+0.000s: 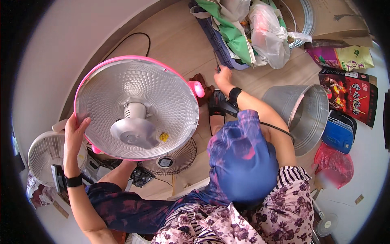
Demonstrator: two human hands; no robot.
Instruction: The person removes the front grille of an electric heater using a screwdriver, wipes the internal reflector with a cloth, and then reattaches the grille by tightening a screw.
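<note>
Two hands flank the heater [136, 112]: our left hand [75, 132] grips its left edge; our right hand [224, 79], apart to its right, pinches perhaps a screwdriver [218, 68].

1 fisheye head view, downward, from close above.

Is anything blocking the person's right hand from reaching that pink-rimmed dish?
Nothing visible blocks the way between the right hand and the pink-rimmed dish; a crumpled brown item shows there, seemingly lower down.
</note>
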